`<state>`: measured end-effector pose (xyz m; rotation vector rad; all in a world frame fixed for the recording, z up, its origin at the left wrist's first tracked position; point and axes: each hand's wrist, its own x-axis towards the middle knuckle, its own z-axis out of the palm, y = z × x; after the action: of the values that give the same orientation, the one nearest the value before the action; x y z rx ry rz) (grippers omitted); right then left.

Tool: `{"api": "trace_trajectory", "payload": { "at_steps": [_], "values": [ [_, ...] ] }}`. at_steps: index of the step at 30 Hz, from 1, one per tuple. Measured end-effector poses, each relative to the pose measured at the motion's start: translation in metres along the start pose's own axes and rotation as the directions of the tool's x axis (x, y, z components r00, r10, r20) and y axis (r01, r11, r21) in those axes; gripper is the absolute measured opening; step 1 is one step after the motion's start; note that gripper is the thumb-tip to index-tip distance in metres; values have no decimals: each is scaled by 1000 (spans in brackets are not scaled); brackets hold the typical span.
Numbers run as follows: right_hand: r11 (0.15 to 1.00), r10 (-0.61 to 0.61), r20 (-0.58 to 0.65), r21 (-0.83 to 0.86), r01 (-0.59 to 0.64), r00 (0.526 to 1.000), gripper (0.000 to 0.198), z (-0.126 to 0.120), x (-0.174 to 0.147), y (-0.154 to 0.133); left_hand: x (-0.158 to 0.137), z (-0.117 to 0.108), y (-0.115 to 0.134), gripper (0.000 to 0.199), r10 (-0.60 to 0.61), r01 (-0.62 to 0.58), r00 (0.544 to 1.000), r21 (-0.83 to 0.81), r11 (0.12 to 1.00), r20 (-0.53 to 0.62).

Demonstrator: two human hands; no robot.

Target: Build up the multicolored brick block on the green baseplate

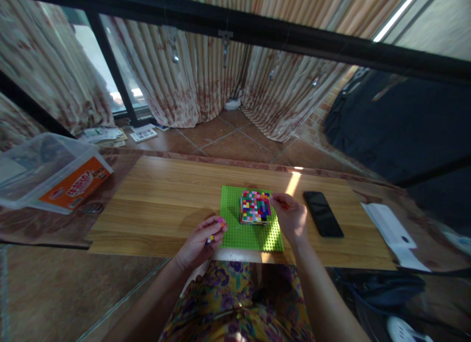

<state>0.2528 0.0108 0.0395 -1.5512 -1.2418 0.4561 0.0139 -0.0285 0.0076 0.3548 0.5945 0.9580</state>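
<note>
A green studded baseplate point(230, 204) lies near the front edge of the wooden board. On it stands a low block of small multicoloured toy bricks point(254, 207), packed closely together. My left hand point(202, 239) is curled just left of the baseplate, closed around several loose toy bricks point(221, 223); pink, orange, yellow and white show between the fingers. At the block's right side is my right hand point(290, 214), thumb and fingertips pinched together beside its upper right corner. Whatever those fingertips hold is too small to make out.
A black phone point(323, 214) lies right of the baseplate, and farther right a white paper piece point(392, 229). A clear plastic bin point(55, 170) with an orange label stands at the far left. A dark metal bar point(257, 25) crosses above, before the curtains.
</note>
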Motion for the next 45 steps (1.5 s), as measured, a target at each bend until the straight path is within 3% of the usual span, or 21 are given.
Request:
{"api": "trace_trajectory", "payload": {
  "at_steps": [6,14,27,37,45],
  "values": [
    [992,-28,-34,-122,24,999,20,5,5,-3,1,-1,-1,15,4,-4,1000,-7,1000,6],
    [985,-74,1,-159,74,997,18,4,1,2,1,-1,0,16,-4,4,1000,-6,1000,7],
    [925,-262,89,-259,277,961,25,0,-11,2,-1,2,0,16,4,-4,1000,4,1000,2],
    [931,-247,122,-244,270,961,28,0,-13,7,-1,2,0,16,25,-25,1000,39,999,3],
    [945,-244,14,-222,241,970,29,1,-27,4,-1,10,-4,21,31,-19,997,158,987,-72]
  ]
}}
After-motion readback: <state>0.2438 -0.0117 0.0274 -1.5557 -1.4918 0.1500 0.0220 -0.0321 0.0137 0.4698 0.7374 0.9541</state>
